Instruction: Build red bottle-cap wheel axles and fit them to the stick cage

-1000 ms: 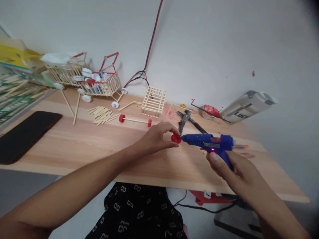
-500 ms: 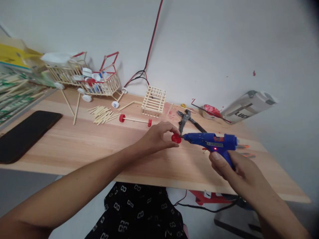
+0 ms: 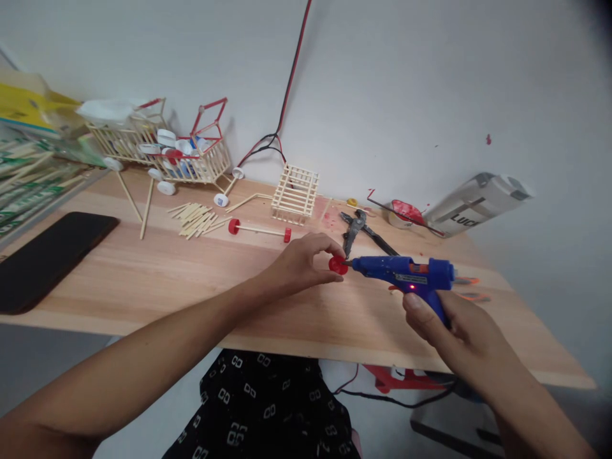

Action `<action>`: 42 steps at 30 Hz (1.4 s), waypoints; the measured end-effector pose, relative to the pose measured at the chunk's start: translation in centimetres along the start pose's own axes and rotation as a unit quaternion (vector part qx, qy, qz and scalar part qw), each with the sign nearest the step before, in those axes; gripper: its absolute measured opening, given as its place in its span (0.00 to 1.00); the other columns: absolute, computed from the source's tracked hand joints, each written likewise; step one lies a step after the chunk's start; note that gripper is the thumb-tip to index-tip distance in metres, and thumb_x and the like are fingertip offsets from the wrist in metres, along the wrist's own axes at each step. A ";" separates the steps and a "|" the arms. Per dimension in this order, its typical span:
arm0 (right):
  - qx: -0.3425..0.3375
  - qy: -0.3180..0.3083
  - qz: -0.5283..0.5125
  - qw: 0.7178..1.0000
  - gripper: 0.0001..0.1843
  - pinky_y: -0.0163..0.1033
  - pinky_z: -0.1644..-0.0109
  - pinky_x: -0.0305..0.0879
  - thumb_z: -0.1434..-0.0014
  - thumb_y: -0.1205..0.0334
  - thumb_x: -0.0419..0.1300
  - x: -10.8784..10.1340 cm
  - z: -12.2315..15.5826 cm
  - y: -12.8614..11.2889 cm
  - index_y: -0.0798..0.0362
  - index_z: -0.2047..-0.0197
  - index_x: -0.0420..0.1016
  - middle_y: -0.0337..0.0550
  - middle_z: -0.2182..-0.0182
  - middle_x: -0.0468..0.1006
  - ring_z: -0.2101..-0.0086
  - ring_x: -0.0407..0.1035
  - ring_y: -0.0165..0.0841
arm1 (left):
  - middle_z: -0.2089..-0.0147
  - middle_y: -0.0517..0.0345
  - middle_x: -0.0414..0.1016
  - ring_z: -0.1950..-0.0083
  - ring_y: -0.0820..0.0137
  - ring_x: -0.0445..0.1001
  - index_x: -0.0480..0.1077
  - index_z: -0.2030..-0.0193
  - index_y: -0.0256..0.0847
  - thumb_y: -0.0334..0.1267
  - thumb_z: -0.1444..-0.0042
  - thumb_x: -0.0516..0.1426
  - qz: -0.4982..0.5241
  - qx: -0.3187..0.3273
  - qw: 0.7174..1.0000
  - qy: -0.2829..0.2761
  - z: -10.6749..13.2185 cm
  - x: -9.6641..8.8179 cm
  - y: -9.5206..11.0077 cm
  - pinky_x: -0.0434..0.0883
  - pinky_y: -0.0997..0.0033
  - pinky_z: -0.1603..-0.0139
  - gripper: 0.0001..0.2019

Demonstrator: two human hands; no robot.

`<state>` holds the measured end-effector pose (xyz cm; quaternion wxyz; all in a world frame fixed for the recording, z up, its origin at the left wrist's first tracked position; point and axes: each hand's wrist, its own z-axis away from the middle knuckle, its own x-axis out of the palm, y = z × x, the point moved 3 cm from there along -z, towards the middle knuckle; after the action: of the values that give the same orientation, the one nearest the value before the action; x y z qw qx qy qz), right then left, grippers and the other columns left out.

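Between thumb and fingers, my left hand [image 3: 308,262] pinches a red bottle cap [image 3: 337,265], its hollow side turned to the right. My right hand [image 3: 452,322] is wrapped round the handle of a blue hot glue gun [image 3: 406,271], whose small red light glows. The gun's metal nozzle points left and is at the cap's opening; whether it touches the inside I cannot tell. Behind my left hand lies a stick axle [image 3: 262,230] with a red cap at each end. A small basket of wooden sticks [image 3: 295,193] stands beyond it.
Miniature stick carts [image 3: 191,159] with white cap wheels stand at the back left, one filled with caps. Short sticks [image 3: 196,220] lie in a pile. A black phone [image 3: 57,261] is at the left. Pliers [image 3: 354,226], a paint cup [image 3: 405,213] and orange-handled scissors [image 3: 471,297] lie right.
Almost nothing differs. The glue gun's nozzle stays at the red cap, and both hands hold nearly the same position.
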<state>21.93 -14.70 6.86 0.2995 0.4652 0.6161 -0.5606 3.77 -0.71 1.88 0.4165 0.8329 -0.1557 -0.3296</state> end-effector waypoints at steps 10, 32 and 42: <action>0.007 -0.008 -0.004 1.000 0.23 0.35 0.77 0.51 0.39 0.42 0.49 0.1 0.1 -0.1 0.50 0.77 0.58 0.34 0.83 0.61 0.80 0.56 0.29 | 0.58 0.56 0.76 0.55 0.68 0.72 0.71 0.60 0.40 0.34 0.52 0.64 0.000 -0.001 1.000 0.005 0.0 0.0 0.1 0.67 0.66 0.51 0.11; 0.007 -0.015 0.002 1.000 0.24 0.36 0.78 0.51 0.40 0.41 0.49 0.2 -0.3 -0.3 0.49 0.78 0.57 0.35 0.83 0.61 0.81 0.56 0.30 | 0.57 0.56 0.75 0.54 0.68 0.71 0.71 0.60 0.41 0.34 0.51 0.64 0.002 0.006 1.000 0.007 -0.1 0.2 -0.1 0.67 0.65 0.52 0.11; 0.015 -0.020 0.010 1.000 0.24 0.36 0.78 0.50 0.40 0.41 0.49 0.1 0.0 -0.3 0.49 0.78 0.58 0.35 0.83 0.61 0.81 0.57 0.30 | 0.58 0.57 0.76 0.55 0.68 0.72 0.71 0.61 0.41 0.34 0.51 0.64 0.000 -0.002 1.000 0.003 -0.1 0.0 0.4 0.67 0.65 0.51 0.11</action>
<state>21.64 -14.68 6.83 0.3103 0.4642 0.5969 -0.5761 3.82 -0.87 2.20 0.4187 0.8332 -0.1536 -0.3271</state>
